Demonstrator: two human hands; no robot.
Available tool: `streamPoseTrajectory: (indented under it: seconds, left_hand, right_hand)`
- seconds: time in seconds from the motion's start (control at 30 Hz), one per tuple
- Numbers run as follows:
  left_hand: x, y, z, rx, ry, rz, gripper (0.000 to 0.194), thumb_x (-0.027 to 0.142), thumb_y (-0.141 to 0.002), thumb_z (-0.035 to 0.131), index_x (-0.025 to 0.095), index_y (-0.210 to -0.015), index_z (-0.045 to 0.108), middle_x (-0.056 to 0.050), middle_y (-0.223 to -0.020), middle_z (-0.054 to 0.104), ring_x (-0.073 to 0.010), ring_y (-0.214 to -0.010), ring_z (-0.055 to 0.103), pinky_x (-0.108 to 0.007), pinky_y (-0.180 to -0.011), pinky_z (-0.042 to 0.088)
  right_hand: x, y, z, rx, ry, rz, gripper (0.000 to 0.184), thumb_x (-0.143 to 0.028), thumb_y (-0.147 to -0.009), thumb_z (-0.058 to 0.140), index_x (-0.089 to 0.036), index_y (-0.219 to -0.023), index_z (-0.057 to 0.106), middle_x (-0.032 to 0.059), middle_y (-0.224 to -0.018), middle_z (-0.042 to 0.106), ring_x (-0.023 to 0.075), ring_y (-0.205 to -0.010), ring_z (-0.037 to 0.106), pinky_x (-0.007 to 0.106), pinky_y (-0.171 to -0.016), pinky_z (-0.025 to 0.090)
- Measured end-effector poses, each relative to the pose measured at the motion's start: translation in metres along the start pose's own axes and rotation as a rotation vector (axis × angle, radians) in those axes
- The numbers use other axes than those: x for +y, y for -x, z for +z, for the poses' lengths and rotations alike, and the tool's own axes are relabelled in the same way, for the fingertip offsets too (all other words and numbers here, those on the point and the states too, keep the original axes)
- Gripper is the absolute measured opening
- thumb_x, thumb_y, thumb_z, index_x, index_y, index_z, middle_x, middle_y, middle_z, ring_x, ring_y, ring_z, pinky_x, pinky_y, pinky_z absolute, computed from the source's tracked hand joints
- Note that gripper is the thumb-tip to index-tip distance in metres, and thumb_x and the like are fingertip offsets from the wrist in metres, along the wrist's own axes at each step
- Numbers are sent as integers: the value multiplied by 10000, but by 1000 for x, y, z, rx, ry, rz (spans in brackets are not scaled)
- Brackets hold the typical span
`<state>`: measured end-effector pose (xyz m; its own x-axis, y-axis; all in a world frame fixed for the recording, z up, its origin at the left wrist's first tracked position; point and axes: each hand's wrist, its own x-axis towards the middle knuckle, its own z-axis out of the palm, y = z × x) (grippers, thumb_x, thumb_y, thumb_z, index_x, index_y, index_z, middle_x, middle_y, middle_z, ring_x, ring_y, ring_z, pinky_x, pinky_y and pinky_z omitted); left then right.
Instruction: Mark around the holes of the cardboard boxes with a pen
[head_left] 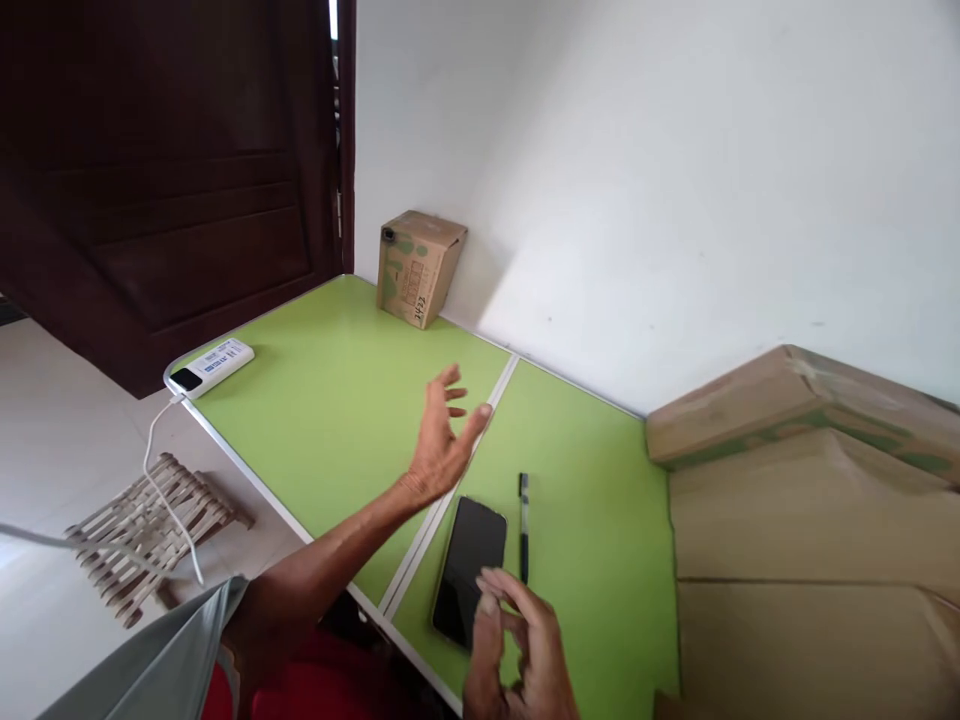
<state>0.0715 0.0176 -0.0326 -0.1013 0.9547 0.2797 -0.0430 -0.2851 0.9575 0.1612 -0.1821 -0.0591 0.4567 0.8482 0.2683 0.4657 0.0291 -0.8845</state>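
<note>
Clock read from the phone, 12 at the far side of the view. One smartphone (465,560), dark screen up, flat on the green folding table (615,520), just right of the pale seam (409,560); lower end partly covered by the right hand. One pen (523,530), black at both ends, clear in the middle, lying near it at 2 o'clock. Two hands, well apart from each other. Left hand (444,445), at 12, raised over the seam, empty, fingers spread, thumb away from them. Right hand (525,645), between 4 and 5, bent over the phone's near corner, thumb and forefinger drawn close; cannot tell whether the tips meet or pinch something small. One small carton (418,275), green print, handwritten digits, by the wall (637,180), just short of 12. One white power-bank-like device (225,362), black panel at one end, on the table edge at 10. One white cable (148,445) hangs from it, passing over one woven stool (150,530) at 9. One dark door (172,200), between 10 and 11. Large cardboard cartons (795,520) at 3, one with a green band; their number unclear.
</note>
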Motion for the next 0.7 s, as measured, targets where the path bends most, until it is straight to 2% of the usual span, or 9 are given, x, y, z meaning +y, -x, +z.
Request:
streamPoseTrajectory:
  seconds: [0.07,0.17,0.27,0.37,0.47,0.57,0.63,0.7]
  left_hand:
    - [-16,-34,-24,118,-26,-39,791,698,-1047,585,197,-1627,389,-281,-1686,457,-384,-1431,613,-566,-1108,589]
    - [-41,-85,-57,280,-76,-108,780,725,-1052,567,217,-1619,397,-267,-1677,469,-363,-1424,624,-529,-1109,585]
    - [-66,-138,-81,403,-126,-179,758,730,-1077,538,220,-1623,406,-261,-1681,470,-350,-1442,627,-519,-1144,568]
    - [-87,-190,-98,477,-164,-212,740,673,-1117,517,200,-1670,383,-254,-1740,423,-367,-1531,567,-565,-1239,501]
    - [-103,-238,-108,495,-196,-204,746,622,-1133,525,189,-1718,362,-228,-1822,343,-391,-1657,424,-624,-1352,356]
    - [-111,-280,-112,456,-219,-187,771,642,-1130,525,198,-1738,360,-194,-1880,258,-371,-1755,242,-602,-1424,202]
    - [-113,-301,-112,401,-224,-178,751,646,-1135,509,189,-1721,401,-187,-1874,290,-350,-1762,238,-564,-1433,193]
    - [-112,-313,-111,345,-227,-174,698,641,-1145,482,181,-1671,478,-195,-1830,389,-332,-1731,329,-508,-1417,256]
  right_hand:
    - [-12,-34,34,-116,-90,19,321,-541,-1074,643,-256,-1186,738,170,-1178,817,333,-1037,794,480,-883,649]
    - [-28,-95,87,-307,-217,156,477,-668,-1015,644,-238,-1217,692,188,-1274,789,342,-1148,768,502,-943,644]
    - [-36,-156,147,-364,-312,219,539,-681,-988,623,-233,-1287,630,206,-1420,728,330,-1311,711,482,-1011,635]
    - [-34,-210,208,-382,-319,234,613,-636,-983,588,-229,-1440,560,217,-1558,648,314,-1433,652,473,-1112,593]
    - [-25,-259,258,-387,-284,262,810,-581,-977,557,-169,-1653,386,262,-1756,438,329,-1633,457,512,-1269,463]
    - [-17,-305,291,-400,-253,274,1003,-528,-944,561,-84,-1760,181,264,-1872,171,341,-1752,197,548,-1384,266]
    - [-16,-328,305,-415,-251,257,1063,-492,-912,580,-53,-1775,142,238,-1889,113,332,-1768,123,530,-1415,157]
    - [-17,-342,313,-431,-267,230,1089,-461,-878,598,-37,-1777,154,221,-1887,148,318,-1764,151,490,-1421,136]
